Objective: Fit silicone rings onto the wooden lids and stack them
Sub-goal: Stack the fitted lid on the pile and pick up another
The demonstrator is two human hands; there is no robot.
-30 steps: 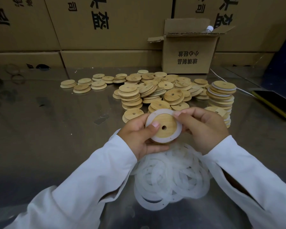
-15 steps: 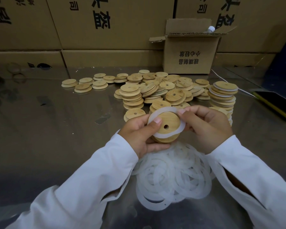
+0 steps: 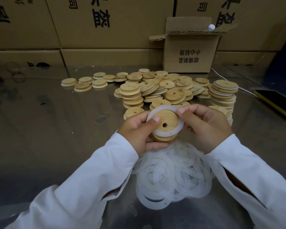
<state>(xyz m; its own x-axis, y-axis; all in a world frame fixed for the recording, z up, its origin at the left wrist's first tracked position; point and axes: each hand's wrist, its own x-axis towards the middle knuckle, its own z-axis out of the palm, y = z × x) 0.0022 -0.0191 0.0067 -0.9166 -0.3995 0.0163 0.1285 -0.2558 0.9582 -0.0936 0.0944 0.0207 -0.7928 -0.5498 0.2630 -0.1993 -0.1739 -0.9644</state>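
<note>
A round wooden lid (image 3: 168,119) with a small hole is held tilted above the table, a white silicone ring (image 3: 162,133) lying around its raised centre. My left hand (image 3: 138,132) grips the lid from the left, thumb on its top. At the upper right edge my right hand (image 3: 205,125) pinches the ring against the lid. Below my hands lies a heap of loose silicone rings (image 3: 173,176). Bare wooden lids (image 3: 153,90) are piled behind. To the right rises a stack of ringed lids (image 3: 224,95).
The work surface is a shiny metal table (image 3: 56,129). An open cardboard box (image 3: 191,52) with a bottle cap showing stands at the back. Large cartons (image 3: 106,22) wall the rear. A dark phone with a yellow edge (image 3: 276,103) and a white cable lie at the right.
The ring sat flat round the lid, then its far side was lifted across the face. Now it lies lower round the raised centre, with my right hand at the upper right.
</note>
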